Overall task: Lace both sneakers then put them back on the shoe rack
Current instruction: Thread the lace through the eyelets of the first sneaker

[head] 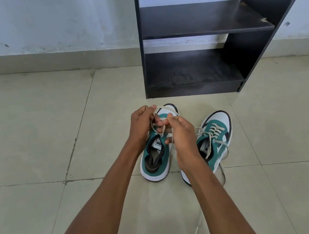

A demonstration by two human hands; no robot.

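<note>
Two green and white sneakers stand side by side on the tiled floor, toes toward the rack. Over the left sneaker (155, 161), my left hand (141, 126) and my right hand (182, 133) each pinch a strand of its cream lace (161, 108), which runs between them above the tongue. My hands hide most of its eyelets. The right sneaker (216, 138) is laced through its eyelets, and its loose lace ends (223, 176) trail on the floor beside it. The black shoe rack (194, 89) stands just beyond the shoes, with bare shelves.
A pale wall with a low skirting runs behind the rack. Beige floor tiles with dark grout lines spread to the left and right of the shoes. The rack's right side panel (274, 26) slants up toward the top right corner.
</note>
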